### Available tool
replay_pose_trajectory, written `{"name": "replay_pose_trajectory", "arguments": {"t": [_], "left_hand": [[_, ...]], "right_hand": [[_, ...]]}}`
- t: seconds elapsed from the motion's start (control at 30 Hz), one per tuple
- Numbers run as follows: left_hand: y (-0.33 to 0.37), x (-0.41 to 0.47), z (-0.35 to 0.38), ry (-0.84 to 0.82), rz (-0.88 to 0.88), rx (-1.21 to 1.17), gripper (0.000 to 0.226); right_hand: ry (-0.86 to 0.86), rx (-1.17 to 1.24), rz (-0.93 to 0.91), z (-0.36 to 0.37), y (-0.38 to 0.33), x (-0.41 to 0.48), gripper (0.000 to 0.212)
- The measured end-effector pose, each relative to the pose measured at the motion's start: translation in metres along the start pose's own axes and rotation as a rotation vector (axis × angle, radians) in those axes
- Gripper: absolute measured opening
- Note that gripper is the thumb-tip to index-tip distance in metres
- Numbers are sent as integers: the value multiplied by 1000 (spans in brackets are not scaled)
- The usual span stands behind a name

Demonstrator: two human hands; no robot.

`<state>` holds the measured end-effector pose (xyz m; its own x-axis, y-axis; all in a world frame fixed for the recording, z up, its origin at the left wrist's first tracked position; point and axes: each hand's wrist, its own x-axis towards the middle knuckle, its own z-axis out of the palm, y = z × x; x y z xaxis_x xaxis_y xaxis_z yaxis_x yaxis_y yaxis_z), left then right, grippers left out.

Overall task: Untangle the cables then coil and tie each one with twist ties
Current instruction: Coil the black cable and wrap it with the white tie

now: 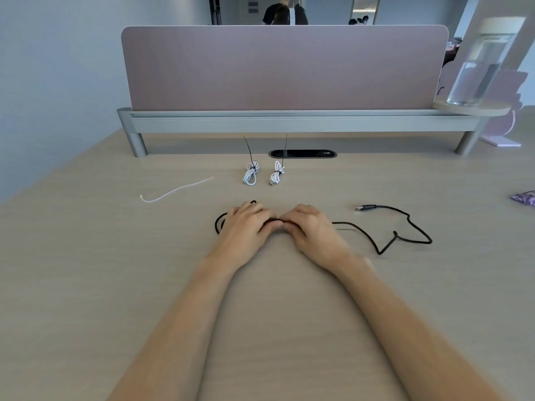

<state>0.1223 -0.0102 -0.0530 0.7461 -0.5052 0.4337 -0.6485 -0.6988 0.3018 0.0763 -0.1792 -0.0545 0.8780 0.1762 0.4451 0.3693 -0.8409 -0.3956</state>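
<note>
A black cable (pixel 388 244) lies on the desk, its USB plug (pixel 365 208) at the right and a loop showing left of my left hand. My left hand (pixel 246 224) and my right hand (pixel 311 225) sit side by side at the desk's middle, both with curled fingers pinching the black cable where thumbs meet. Behind them lie two white cables, coiled and tied with black ties: the left coil (pixel 250 174) and the right coil (pixel 276 175). A loose white tie (pixel 176 190) lies to the left.
A pink divider panel (pixel 285 68) on a grey rail closes off the back of the wooden desk (pixel 115 256). A cable slot (pixel 302 153) sits below it. A water bottle (pixel 480 70) stands on a small shelf at back right. A purple packet (pixel 524 198) lies at the right edge.
</note>
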Motion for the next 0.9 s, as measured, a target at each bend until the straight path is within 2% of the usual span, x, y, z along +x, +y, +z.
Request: {"name": "replay_pose_trajectory", "arguments": {"t": [0.07,0.23,0.3,0.43,0.53,0.63,0.7,0.77,0.83,0.9], "left_hand": [[-1,0,-2,-18,-32,-36,29],[-4,1,-5,-54,-31,-113,21],[-6,4,-6,6,-60,-236,20],[-10,4,-18,266,-351,-452,20],[-17,2,-22,352,-519,-451,20],[-19,0,-12,335,-424,-54,15],[-13,-2,-9,333,-304,134,42],[-6,-1,-12,334,-48,146,64],[3,0,-11,189,147,29,63],[10,-2,-10,-35,74,-193,55]], "right_hand": [[7,25,33,-2,1,2,11],[186,-44,291,-12,9,-1,8],[221,-97,337,-16,10,-1,10],[289,-201,482,-30,19,-5,17],[212,-298,536,-34,26,-9,34],[159,-317,329,-27,18,-8,62],[159,-204,188,-19,11,-5,68],[113,-84,158,-11,8,-2,58],[79,-31,147,-5,10,-2,38],[61,-2,126,-3,13,-2,24]]}}
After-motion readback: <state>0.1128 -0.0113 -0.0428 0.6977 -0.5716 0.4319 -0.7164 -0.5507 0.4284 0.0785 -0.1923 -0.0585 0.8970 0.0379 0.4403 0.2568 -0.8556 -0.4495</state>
